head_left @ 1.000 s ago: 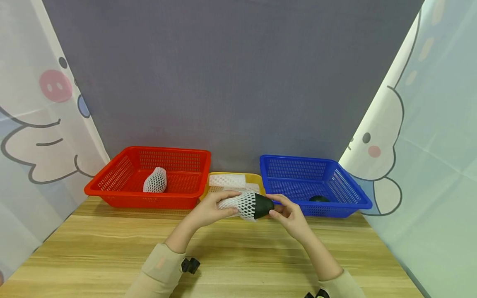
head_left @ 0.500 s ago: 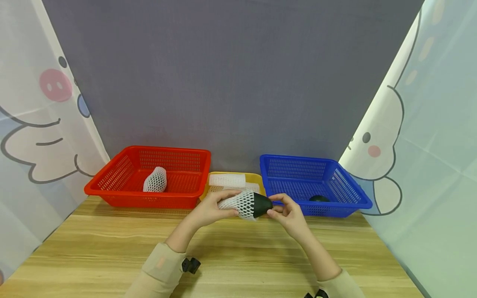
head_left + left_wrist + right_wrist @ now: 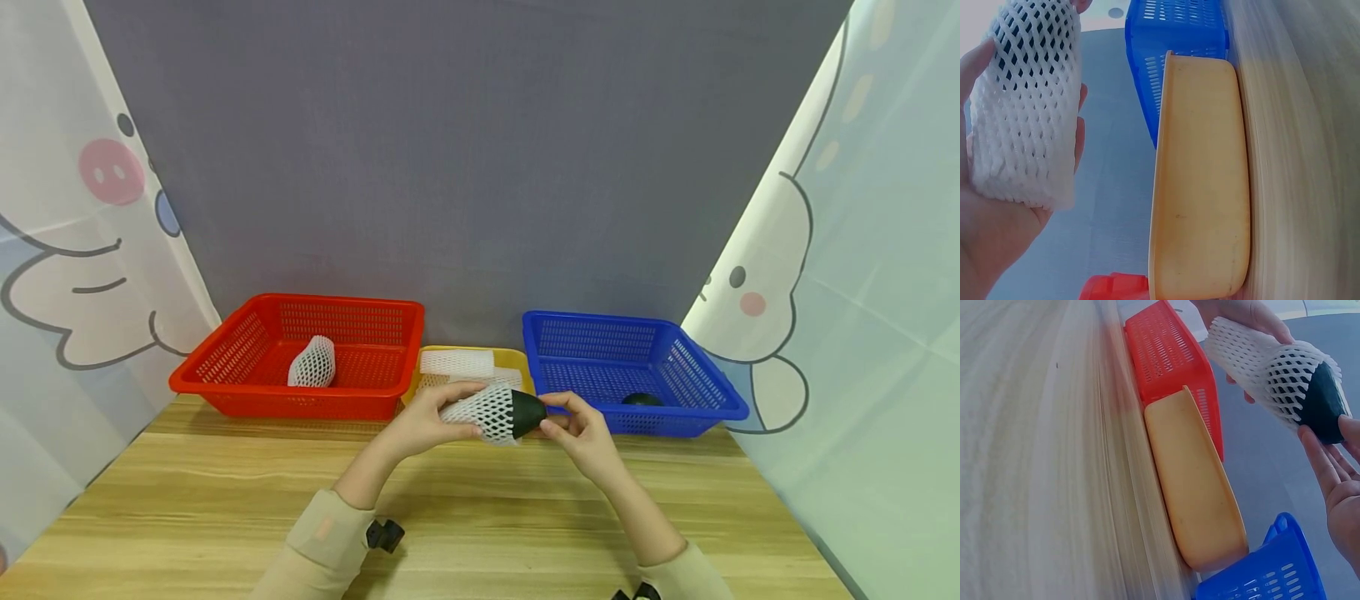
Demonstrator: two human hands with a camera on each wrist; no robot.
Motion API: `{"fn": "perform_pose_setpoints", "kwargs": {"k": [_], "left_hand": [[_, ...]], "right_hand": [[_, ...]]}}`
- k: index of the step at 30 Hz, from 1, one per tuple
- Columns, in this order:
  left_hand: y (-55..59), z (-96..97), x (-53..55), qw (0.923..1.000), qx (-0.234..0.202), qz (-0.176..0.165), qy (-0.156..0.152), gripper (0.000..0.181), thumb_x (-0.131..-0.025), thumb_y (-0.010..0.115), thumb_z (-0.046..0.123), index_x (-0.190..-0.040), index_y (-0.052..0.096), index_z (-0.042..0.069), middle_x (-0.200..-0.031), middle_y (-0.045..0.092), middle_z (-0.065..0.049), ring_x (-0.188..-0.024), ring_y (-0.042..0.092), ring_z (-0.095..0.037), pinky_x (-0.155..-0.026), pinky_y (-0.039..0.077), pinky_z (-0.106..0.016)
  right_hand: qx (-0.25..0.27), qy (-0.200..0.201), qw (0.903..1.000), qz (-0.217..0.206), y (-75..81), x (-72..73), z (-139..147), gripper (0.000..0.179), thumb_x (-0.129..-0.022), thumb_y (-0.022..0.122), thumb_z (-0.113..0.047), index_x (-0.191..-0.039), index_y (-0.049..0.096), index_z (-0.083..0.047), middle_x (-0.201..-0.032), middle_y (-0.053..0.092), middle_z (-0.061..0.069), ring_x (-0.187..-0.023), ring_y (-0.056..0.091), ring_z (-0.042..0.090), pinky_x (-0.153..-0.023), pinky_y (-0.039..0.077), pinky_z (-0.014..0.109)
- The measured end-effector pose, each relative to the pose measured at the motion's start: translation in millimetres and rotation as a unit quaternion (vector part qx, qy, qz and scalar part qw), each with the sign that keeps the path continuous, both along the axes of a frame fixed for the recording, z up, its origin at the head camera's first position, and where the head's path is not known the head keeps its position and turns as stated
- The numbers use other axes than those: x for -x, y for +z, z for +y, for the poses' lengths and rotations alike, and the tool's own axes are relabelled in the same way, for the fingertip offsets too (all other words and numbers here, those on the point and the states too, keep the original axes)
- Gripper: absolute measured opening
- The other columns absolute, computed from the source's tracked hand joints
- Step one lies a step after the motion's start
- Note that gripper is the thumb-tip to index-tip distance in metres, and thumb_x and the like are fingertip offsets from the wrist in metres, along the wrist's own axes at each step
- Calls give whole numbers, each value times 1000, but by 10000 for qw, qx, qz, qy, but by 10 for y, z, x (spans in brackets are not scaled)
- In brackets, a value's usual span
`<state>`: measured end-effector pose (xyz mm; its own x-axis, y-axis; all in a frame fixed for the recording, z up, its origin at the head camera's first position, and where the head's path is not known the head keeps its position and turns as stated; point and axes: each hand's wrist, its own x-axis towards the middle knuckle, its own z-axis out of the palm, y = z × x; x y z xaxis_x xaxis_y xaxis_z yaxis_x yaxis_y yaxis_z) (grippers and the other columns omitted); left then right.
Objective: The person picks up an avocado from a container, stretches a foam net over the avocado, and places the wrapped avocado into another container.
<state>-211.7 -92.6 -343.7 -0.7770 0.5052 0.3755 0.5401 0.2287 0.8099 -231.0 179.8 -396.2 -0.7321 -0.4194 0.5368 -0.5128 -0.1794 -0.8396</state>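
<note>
Left hand (image 3: 426,423) grips net (image 3: 491,414), likely soft; right hand (image 3: 585,435) pinches fruit (image 3: 528,414), likely firm, best held at three-o'clock tip.

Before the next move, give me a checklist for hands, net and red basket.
1. Left hand holding the foam net: ok.
2. Right hand pinching the dark object: ok.
3. Dark object fully covered: not ok, the end by the right hand is bare.
4. Dark object's other end: cannot tell, hidden by net and hand.
5. Room in the red basket: ok, one netted object shows inside.
</note>
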Motion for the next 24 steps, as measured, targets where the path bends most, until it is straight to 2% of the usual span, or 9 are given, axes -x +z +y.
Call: {"fn": "perform_pose_setpoints", "kwargs": {"k": [6,13,18,24], "left_hand": [[-17,-1,9,9995,-172,-254,-41,58,-80,76,3,-134,54,0,-123,58,-14,-97,56,-22,-83,49,-33],[-342,-14,250,9989,-302,-356,-44,62,-78,80,18,-135,56,15,-124,57,-5,-100,56,-24,-82,50,-36],[-348,6,242,9979,-414,-479,-118,64,-78,80,13,-137,54,11,-128,53,-9,-101,55,-24,-83,50,-36],[-367,32,243,9978,-442,-479,-131,65,-77,80,10,-136,53,8,-129,53,-11,-100,55,-25,-82,50,-36]], "right_hand": [[-99,-197,9997,-131,-8,-19,-18,31,-89,62,5,-116,50,16,-116,55,7,-94,66,18,-79,53,37],[-341,-542,9978,-184,-12,-27,-24,31,-86,66,5,-115,55,11,-116,55,19,-97,65,20,-79,53,36],[-577,-827,9949,-11,-18,-29,-33,30,-86,68,3,-113,57,10,-106,63,23,-95,65,24,-77,54,33],[-601,-992,9928,316,-25,-30,-73,26,-82,70,6,-106,60,8,-102,67,8,-94,64,14,-75,54,29]]}}
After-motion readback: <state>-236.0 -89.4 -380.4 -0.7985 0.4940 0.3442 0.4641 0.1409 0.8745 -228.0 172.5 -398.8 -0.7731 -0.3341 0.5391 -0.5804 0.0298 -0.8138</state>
